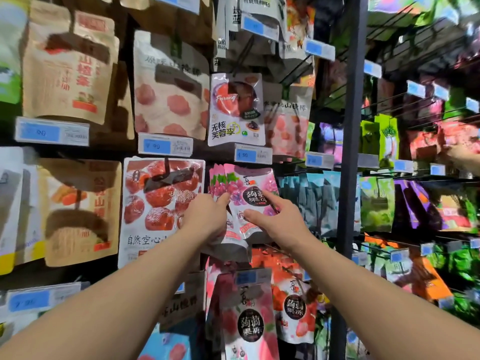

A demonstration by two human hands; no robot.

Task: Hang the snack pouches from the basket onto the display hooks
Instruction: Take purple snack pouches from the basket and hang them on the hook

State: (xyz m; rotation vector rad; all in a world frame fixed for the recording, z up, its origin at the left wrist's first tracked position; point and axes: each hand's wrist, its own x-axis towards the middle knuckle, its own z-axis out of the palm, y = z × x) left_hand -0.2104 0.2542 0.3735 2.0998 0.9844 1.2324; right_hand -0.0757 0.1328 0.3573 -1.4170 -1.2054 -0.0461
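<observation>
Head view: both arms reach up and forward to one batch of pink jelly pouches [249,183], which hang in a tight fan just under a blue price tag [253,155]. The hook that should carry them is hidden behind that tag and the pouch tops, so I cannot tell whether the front pouch's hole is on it yet. The basket is not in view.

The left hand [207,216] shows its back. Its fingers are curled at the left edge of the batch, with one fingertip [224,198] on the front face, so it appears to pinch that edge. The right hand [276,219] is spread wide and grips nothing: its forefinger [265,197] and thumb [250,214] lie straight and flat on the front pouch. Its other fingers are out of sight near the right edge.

The pouches hang with their long axis vertical. Their tops, and so the hanging holes, sit above both sets of fingertips, straight up from the right forefinger. Both hands touch the batch. The right one, laid on the face, seems better placed to press the pouches back, while the left steadies them from the side. Red jelly pouches [293,307] hang below the wrists.
</observation>
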